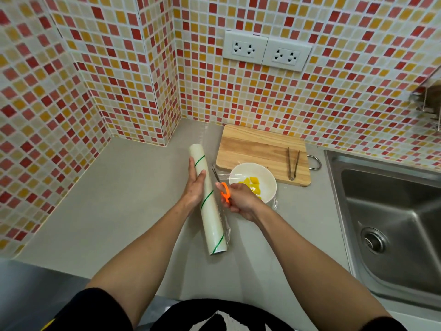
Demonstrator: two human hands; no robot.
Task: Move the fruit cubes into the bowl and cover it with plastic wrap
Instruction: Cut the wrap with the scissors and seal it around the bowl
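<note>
Fingers of my left hand point(196, 185) curl around the roll of plastic wrap point(208, 201), thumb lying across its top, holding it flat on the grey countertop point(107, 211). Fingers of my right hand point(241, 199) are hooked through the orange handles of the scissors point(224, 191), gripping them, with the thin metal blades pointing away from me just beside the roll.

From largest to smallest: the countertop runs from the tiled corner to the steel sink point(391, 223) on my right, whose basin shows 1 round drain. The mosaic wall point(95, 68) of red, orange and cream tiles carries 2 white double sockets point(266, 53). A wooden cutting board point(260, 149) lies against the back wall, a metal hanging loop sticking out of its right edge toward the sink. The roll, long and pale with thin green diagonal lines, lies lengthwise from near me toward the corner, left of the board. Clear film point(225, 225) comes off its right side and reaches toward the bowl, crinkled along the roll's near end and beside the bowl's right rim.

The white bowl point(262, 177) sits at the board's front edge, overlapping it, just right of the scissors. Yellow fruit cubes point(253, 183) lie inside it, partly hidden by my right hand. Metal tongs point(293, 164) rest on the board's right part, tips pointing toward me.
</note>
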